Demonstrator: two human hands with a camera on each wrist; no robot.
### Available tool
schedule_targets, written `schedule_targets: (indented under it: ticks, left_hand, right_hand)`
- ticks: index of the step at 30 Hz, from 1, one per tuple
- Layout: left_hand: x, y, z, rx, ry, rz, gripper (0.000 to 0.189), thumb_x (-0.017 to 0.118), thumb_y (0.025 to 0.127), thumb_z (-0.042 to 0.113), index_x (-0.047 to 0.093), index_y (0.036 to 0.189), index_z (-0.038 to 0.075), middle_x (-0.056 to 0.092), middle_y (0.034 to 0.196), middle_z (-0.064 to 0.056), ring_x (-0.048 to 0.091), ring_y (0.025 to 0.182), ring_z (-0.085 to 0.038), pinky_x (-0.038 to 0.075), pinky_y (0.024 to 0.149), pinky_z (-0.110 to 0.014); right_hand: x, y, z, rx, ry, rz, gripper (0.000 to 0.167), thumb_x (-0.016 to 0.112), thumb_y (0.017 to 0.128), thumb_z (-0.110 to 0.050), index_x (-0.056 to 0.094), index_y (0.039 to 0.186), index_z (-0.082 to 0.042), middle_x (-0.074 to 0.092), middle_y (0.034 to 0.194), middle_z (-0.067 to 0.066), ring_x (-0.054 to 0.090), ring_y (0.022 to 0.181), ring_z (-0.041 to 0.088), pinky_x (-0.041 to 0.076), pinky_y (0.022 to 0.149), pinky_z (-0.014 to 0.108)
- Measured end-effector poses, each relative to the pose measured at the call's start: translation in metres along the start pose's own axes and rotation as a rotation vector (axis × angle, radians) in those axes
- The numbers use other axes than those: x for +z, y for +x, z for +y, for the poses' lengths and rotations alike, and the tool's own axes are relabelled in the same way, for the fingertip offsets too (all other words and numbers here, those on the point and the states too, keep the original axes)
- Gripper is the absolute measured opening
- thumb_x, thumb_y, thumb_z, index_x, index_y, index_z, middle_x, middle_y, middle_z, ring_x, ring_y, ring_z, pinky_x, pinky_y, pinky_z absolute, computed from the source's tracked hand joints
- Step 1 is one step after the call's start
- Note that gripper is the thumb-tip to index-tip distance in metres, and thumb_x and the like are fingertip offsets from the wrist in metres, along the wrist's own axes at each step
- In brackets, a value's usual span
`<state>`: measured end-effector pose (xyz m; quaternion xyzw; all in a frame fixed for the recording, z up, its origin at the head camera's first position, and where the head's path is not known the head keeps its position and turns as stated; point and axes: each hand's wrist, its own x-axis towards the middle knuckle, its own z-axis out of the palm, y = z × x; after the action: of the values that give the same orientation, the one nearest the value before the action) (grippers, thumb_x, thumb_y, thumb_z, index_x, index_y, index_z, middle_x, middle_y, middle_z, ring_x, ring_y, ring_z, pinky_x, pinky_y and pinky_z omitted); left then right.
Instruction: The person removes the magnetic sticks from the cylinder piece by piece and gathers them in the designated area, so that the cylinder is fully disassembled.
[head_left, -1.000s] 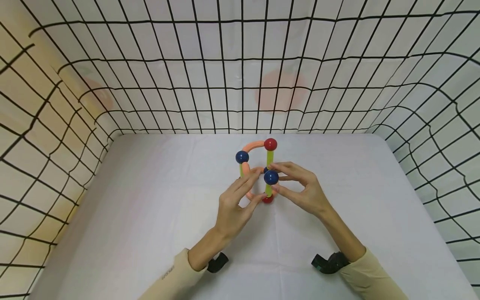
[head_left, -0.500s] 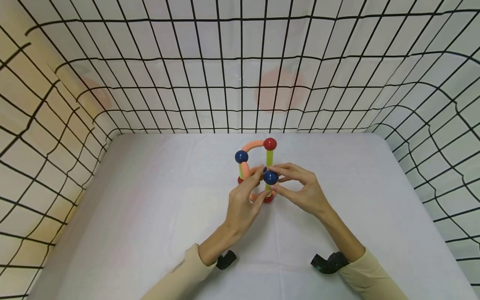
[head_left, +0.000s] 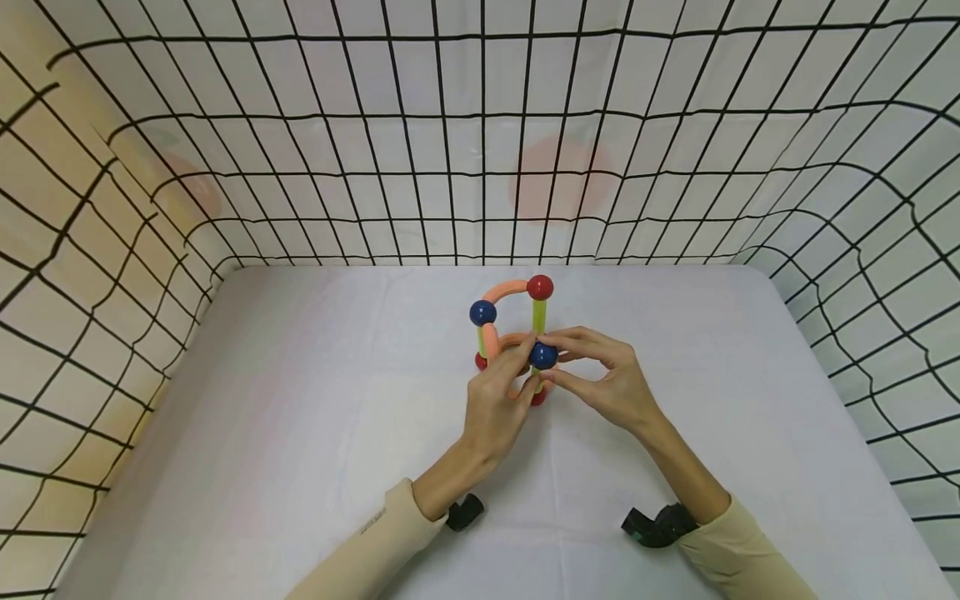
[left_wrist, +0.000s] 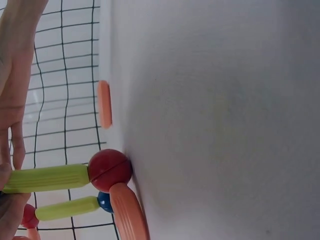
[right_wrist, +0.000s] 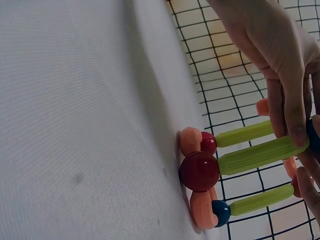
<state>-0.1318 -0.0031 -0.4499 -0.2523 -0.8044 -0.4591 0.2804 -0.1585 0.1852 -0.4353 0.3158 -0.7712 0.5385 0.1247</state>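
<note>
sleeves: beige sleeves (head_left: 375, 546) up front, with chunky black wrist gear (head_left: 658, 527) on both arms
left hand: the left hand (head_left: 491, 410) pinches the front green rod (right_wrist: 260, 156) near its top end
right hand: the right hand (head_left: 621, 383) has thumb and fingers clamped round the front blue ball (head_left: 543, 356), sitting on that rod
just changed: a second ago the left hand was further left with a gap to the ball, now it's snugged right up beside it. right hand's barely budged
what it means: both hands are on the same corner now, so imo that joint looks braced from two sides
the build: ball-and-rod frame stands upright between the hands, a red ball (right_wrist: 200, 171) at the front rod's foot
can't tell: if the near orange rod (head_left: 491, 340) meets the front ball, fingers block it
back of it: top blue ball (head_left: 483, 313) and top red ball (head_left: 540, 287) joined by a curved orange rod (head_left: 506, 290)
table: white cloth (head_left: 300, 417) under everything
far end: black mesh (head_left: 483, 117)
</note>
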Motion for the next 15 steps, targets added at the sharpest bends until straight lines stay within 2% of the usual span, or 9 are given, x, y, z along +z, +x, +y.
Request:
schedule_targets:
  ticks: [9,15]
  left_hand:
    - [0.0005,0.0002,-0.0002,0.013,0.023,0.007,0.052,0.081,0.086,-0.001,0.065,0.135,-0.005,0.078,0.114,-0.014,0.077,0.098,-0.022,0.061,0.087,-0.023]
    - [0.0001,0.0000,0.0000,0.013,0.031,-0.005,0.053,0.081,0.085,0.000,0.065,0.134,-0.006,0.078,0.114,-0.014,0.077,0.099,-0.023,0.061,0.087,-0.024]
  right_hand:
    - [-0.0004,0.0003,-0.0009,-0.002,-0.001,0.009,0.050,0.084,0.075,0.013,0.075,0.122,-0.001,0.076,0.116,0.015,0.070,0.111,0.007,0.061,0.091,0.026]
    - [-0.0001,-0.0013,0.0015,-0.019,-0.007,0.022,0.051,0.084,0.074,0.016,0.075,0.122,0.001,0.076,0.114,0.019,0.069,0.108,0.005,0.059,0.091,0.021]
